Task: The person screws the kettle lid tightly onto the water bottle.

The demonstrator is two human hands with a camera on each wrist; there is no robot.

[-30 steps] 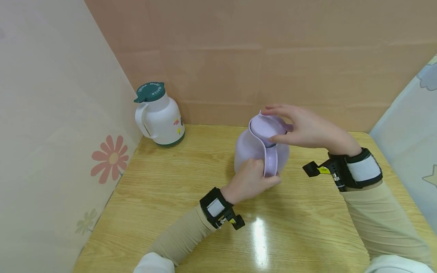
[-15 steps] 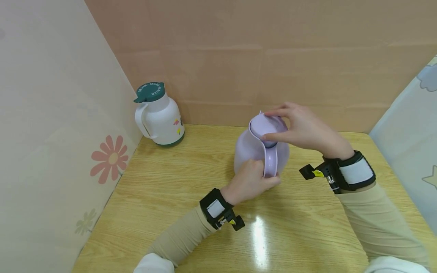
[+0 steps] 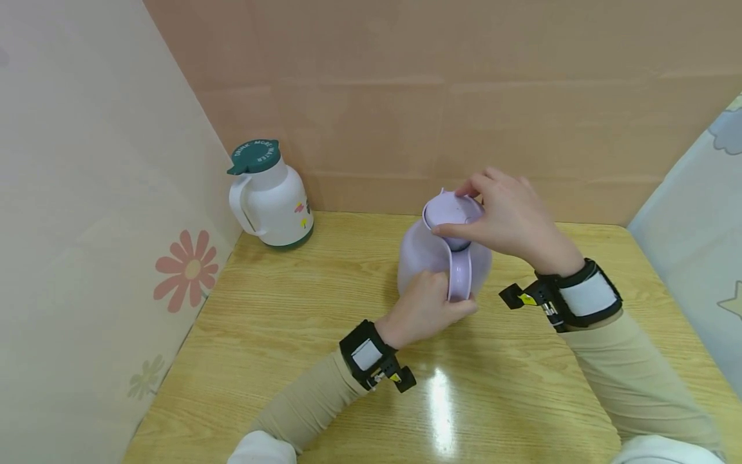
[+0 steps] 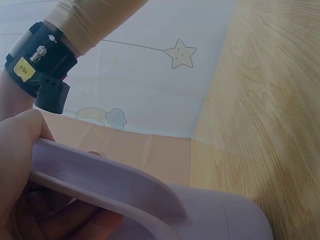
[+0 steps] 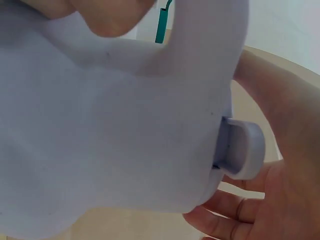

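A lilac jug (image 3: 426, 258) stands upright on the wooden table (image 3: 301, 335), handle towards me. My left hand (image 3: 426, 309) grips the handle (image 3: 459, 274) low down; in the left wrist view the handle (image 4: 100, 185) arcs over my curled fingers (image 4: 22, 165). My right hand (image 3: 504, 216) grips the round lilac lid (image 3: 449, 212) from the right, thumb at its near edge and fingers on its far edge. The right wrist view is filled by the jug body (image 5: 115, 130), with the lid's tab (image 5: 242, 147) beside my palm.
A white jug with a dark green lid (image 3: 269, 193) stands in the back left corner. Panels close off the table at the left (image 3: 87, 225), the back (image 3: 464, 96) and the right (image 3: 695, 225).
My right hand has slid left over the lid and its fingers have closed round it, the wrist swinging nearer. The left hand and the jug have stayed still.
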